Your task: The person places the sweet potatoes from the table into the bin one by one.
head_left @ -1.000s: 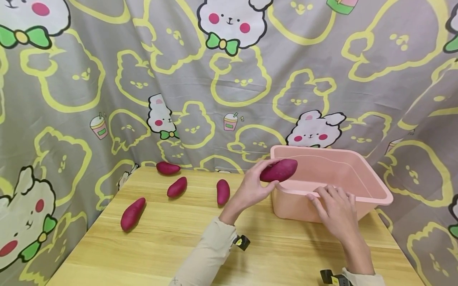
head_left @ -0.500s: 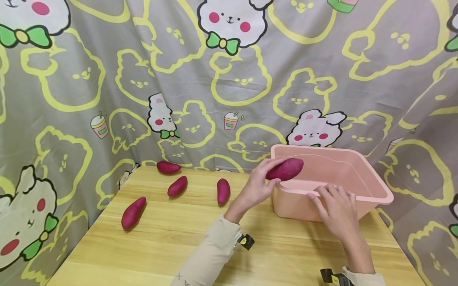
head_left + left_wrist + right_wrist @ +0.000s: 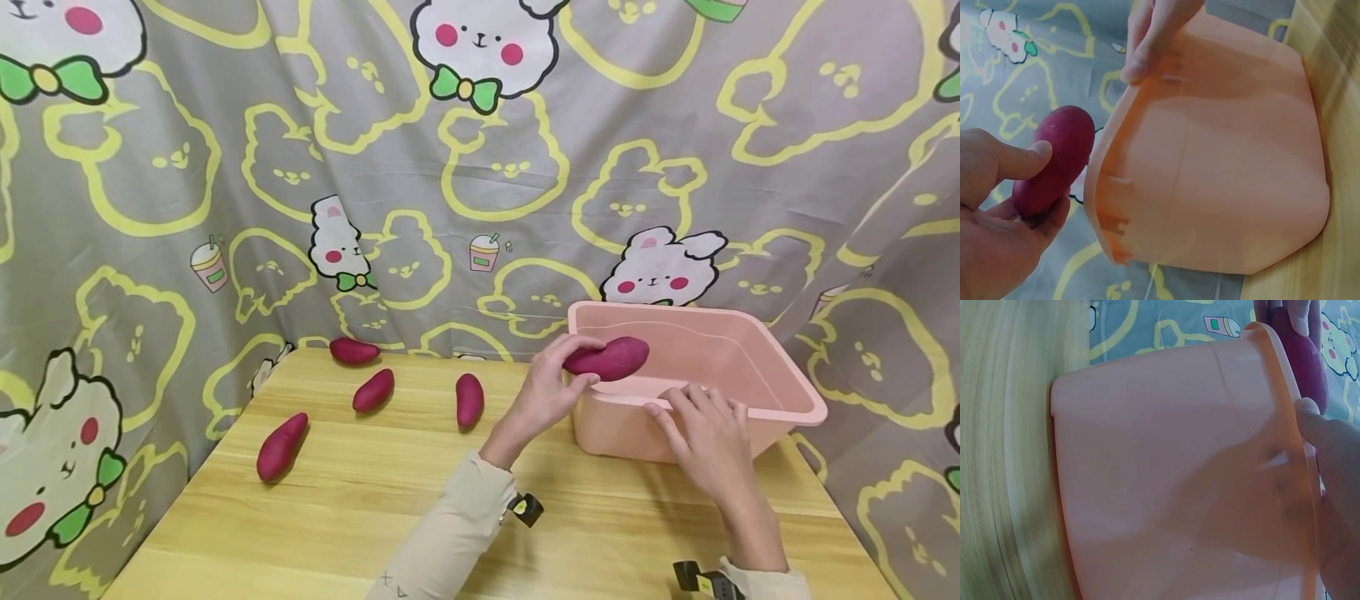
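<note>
My left hand point(image 3: 547, 385) pinches a purple-skinned sweet potato point(image 3: 617, 358) between thumb and fingers. It holds it over the left end of a pink plastic tub point(image 3: 637, 433), just above the rim. In the left wrist view, the sweet potato point(image 3: 1063, 153) lies across the fingers with the thumb pressed on its side, close to the tub's edge. My right hand point(image 3: 708, 442) grips the tub's near rim, fingers hooked over the inside. The right wrist view has the thumb point(image 3: 1310, 407) on that rim, with the tub wall point(image 3: 1166, 469) filling most of the picture.
Several more sweet potatoes lie apart on the wooden table point(image 3: 360, 517): one near the left edge point(image 3: 282, 447), one at the back point(image 3: 354, 352), others point(image 3: 373, 391) towards the middle point(image 3: 469, 402). A patterned grey curtain point(image 3: 510, 183) hangs behind the table and along both sides.
My left hand has moved a little to the right with the sweet potato, bringing it further over the tub. The right hand stays on the rim.
</note>
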Tool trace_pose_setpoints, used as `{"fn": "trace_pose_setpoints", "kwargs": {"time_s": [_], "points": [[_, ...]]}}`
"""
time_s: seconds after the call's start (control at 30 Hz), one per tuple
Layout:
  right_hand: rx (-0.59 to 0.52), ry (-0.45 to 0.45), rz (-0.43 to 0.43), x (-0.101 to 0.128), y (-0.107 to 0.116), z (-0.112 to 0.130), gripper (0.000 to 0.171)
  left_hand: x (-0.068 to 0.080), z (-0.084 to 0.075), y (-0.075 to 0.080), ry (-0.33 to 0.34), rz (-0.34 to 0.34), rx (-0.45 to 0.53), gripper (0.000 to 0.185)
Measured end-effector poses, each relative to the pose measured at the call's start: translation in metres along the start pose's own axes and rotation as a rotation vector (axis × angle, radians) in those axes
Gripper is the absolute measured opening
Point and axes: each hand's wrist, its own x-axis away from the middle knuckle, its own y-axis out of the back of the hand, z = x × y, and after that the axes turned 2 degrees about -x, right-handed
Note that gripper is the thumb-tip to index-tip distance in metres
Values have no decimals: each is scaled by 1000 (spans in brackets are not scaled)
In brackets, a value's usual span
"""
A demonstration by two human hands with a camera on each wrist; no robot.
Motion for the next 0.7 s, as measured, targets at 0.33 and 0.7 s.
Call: {"fn": "trace_pose_setpoints", "kwargs": {"time_s": [0.33, 0.7], "points": [[4, -3, 9, -1, 0, 1, 22, 1, -1, -7, 4, -20, -26, 35], [5, 4, 0, 0, 0, 0, 22, -2, -5, -16, 47, -36, -42, 38]]}}
